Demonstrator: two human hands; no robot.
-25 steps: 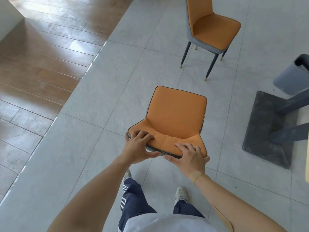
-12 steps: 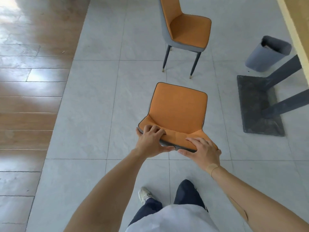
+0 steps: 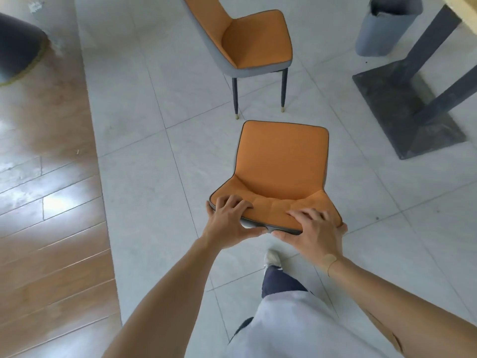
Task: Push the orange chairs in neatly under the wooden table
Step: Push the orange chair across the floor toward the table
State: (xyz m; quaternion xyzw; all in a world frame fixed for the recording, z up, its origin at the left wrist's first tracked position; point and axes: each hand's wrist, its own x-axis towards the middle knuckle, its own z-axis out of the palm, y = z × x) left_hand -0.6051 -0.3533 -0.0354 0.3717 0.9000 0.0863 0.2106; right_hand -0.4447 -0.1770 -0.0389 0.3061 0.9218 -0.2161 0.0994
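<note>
Two orange chairs: left hand (image 3: 227, 220) and right hand (image 3: 313, 232) curl fingers over the near chair (image 3: 281, 161) back; far chair (image 3: 254, 40) stands apart

The near orange chair (image 3: 280, 166) — orange upholstery with dark piping — stands left of the wooden table's (image 3: 464, 6) dark base, well apart from it. The second orange chair (image 3: 254, 40) — grey-backed, with dark gold-tipped legs — stands beyond, also left of the table's base, facing it.
</note>
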